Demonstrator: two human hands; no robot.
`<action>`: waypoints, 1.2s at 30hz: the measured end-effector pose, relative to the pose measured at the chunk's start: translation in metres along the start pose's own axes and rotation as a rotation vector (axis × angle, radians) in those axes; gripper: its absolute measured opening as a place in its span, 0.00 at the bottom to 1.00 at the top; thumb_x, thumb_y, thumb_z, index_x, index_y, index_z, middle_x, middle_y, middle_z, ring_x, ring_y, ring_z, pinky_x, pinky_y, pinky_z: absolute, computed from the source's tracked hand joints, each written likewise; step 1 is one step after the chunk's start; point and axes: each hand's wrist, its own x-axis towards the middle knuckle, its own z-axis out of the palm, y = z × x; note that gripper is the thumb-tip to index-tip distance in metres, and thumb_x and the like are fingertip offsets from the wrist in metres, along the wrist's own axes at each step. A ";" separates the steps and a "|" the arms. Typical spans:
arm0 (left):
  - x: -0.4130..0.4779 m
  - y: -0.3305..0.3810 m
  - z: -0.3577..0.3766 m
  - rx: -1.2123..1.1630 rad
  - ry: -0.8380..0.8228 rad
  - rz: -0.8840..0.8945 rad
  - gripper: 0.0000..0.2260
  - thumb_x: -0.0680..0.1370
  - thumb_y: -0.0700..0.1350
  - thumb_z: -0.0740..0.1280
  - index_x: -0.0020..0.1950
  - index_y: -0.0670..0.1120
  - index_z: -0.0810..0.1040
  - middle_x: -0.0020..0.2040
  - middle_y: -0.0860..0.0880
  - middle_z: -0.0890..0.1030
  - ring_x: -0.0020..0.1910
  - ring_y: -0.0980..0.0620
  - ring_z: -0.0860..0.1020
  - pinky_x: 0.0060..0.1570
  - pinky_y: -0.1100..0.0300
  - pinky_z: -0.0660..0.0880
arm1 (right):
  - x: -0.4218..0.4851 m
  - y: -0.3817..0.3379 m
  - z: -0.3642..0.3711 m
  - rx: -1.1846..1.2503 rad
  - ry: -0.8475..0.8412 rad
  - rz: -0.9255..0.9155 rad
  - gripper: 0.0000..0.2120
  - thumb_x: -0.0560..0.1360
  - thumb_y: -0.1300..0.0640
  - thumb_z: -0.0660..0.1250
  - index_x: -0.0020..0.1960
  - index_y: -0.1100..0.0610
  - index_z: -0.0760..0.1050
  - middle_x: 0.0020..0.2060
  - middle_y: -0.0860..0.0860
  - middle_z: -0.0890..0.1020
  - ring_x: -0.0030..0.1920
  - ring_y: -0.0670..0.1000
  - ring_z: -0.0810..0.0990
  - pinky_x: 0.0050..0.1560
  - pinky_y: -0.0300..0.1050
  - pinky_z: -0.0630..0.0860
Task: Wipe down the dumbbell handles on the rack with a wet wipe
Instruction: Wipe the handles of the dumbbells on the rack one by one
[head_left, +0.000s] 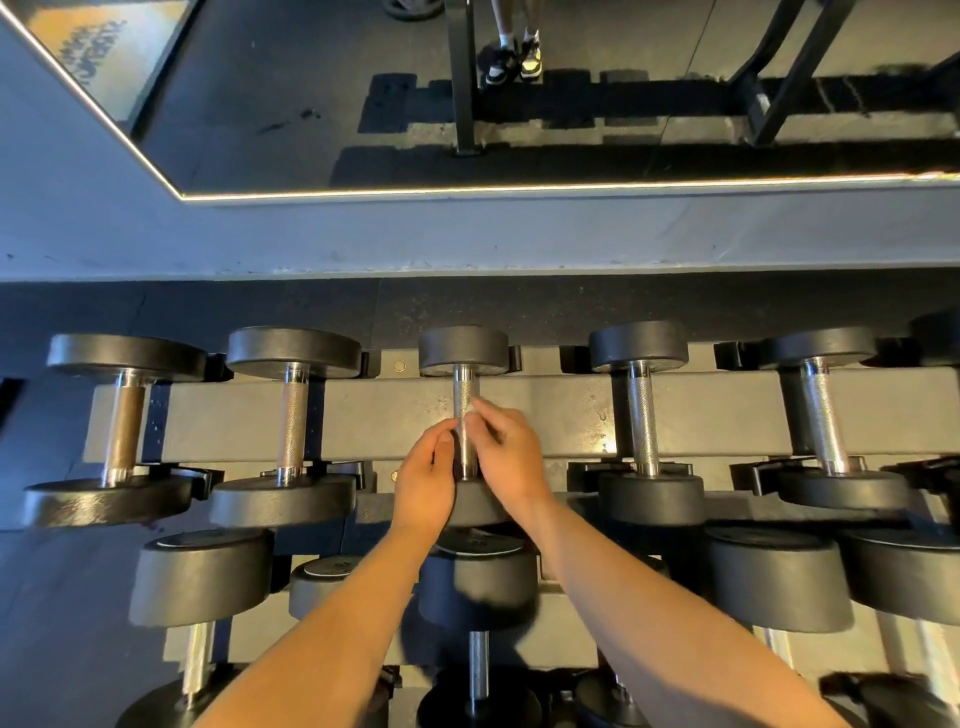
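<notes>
On the top tier of the black steel dumbbell rack (545, 415), the middle black round-headed dumbbell (463, 349) lies with its knurled chrome handle (464, 389) across the rack's beam. The left hand (426, 473) and right hand (506, 452) curl their fingertips onto that handle, grasping it from either side, towards the rack's near edge.

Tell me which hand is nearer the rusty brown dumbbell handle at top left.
Left. The left hand is right of the rusty brown dumbbell handle; the right hand is farther right.
</notes>
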 end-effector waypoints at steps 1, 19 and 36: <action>-0.004 -0.005 -0.002 -0.013 -0.026 -0.015 0.12 0.87 0.51 0.55 0.63 0.62 0.77 0.58 0.60 0.81 0.59 0.62 0.78 0.65 0.58 0.73 | 0.005 -0.002 -0.002 -0.033 0.013 -0.003 0.15 0.82 0.54 0.64 0.68 0.51 0.77 0.57 0.45 0.77 0.58 0.40 0.76 0.62 0.33 0.72; -0.016 -0.002 0.011 0.053 0.061 0.052 0.12 0.87 0.48 0.52 0.64 0.55 0.74 0.53 0.59 0.78 0.50 0.67 0.75 0.46 0.78 0.68 | -0.009 0.003 -0.009 -0.058 -0.024 0.317 0.07 0.70 0.63 0.77 0.42 0.52 0.83 0.41 0.49 0.85 0.46 0.48 0.83 0.49 0.39 0.79; -0.005 -0.012 0.016 0.226 0.148 0.095 0.15 0.87 0.54 0.51 0.70 0.59 0.72 0.57 0.58 0.78 0.55 0.61 0.76 0.54 0.59 0.73 | 0.018 0.002 -0.003 -0.055 0.117 0.167 0.03 0.78 0.59 0.70 0.51 0.55 0.81 0.47 0.46 0.81 0.45 0.39 0.78 0.45 0.28 0.75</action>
